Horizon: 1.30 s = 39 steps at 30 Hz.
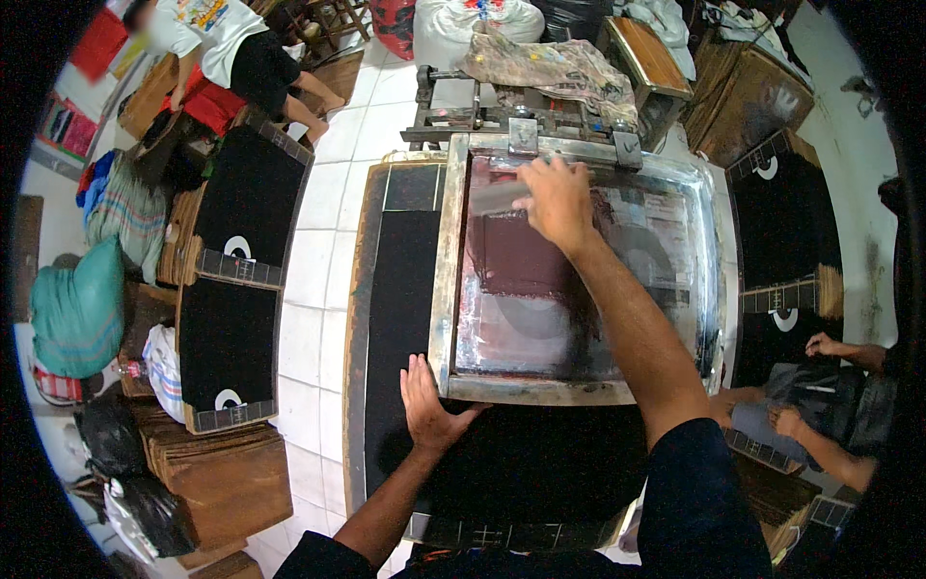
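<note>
A wooden-framed printing screen [449, 251] lies over a black fabric-covered board [405, 261]. Dark maroon ink [526, 256] covers the upper left part of its mesh, and a pale curved shape shows in the mesh. At the far end of the screen, my right hand [561, 201] is closed around a squeegee [497, 199], partly hidden by the fingers and smeared by motion. My left hand [431, 405] rests at the screen's near left corner. Its fingers stretch along the left side and its thumb lies apart, along the near edge.
Metal hinge clamps [523, 137] hold the screen's far edge, with a stained cloth [550, 72] behind. More black boards [231, 333] lie left and right. Another person [227, 53] bends at the far left; a co-worker's hands [791, 422] hold dark material at right. Stacked brown boards [217, 473] stand near left.
</note>
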Motion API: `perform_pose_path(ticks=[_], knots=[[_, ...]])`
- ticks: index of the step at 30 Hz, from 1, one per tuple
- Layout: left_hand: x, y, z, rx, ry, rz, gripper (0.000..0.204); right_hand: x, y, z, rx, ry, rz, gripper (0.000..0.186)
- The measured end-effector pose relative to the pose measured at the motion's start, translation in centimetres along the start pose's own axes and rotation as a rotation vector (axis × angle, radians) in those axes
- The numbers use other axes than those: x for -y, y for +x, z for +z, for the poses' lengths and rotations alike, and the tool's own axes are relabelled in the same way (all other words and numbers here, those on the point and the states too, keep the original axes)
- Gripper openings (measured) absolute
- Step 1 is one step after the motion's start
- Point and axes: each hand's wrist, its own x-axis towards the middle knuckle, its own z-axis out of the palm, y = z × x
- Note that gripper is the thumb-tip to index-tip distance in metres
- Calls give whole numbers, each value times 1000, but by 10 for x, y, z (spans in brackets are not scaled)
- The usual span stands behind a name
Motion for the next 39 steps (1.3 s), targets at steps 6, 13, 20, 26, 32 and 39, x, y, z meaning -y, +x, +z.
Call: perform_pose_path(ticks=[6, 13, 20, 26, 32, 39], knots=[[2, 0, 3, -50, -38, 54, 131, 5, -55, -18, 14, 56, -174, 36], [9, -8, 9, -4, -34, 11, 130, 16, -110, -24, -159, -38, -62, 16], [8, -7, 13, -6, -27, 13, 133, 17, -75, -6, -269, 42, 10, 30], [6, -10, 7, 27, -22, 3, 133, -23, -27, -10, -145, 9, 236, 34], [7, -7, 6, 28, 0, 21, 127, 21, -70, -10, -153, -82, 492, 34], [8, -3, 4, 17, 2, 39, 127, 38, -76, -34, 89, -121, 363, 37]])
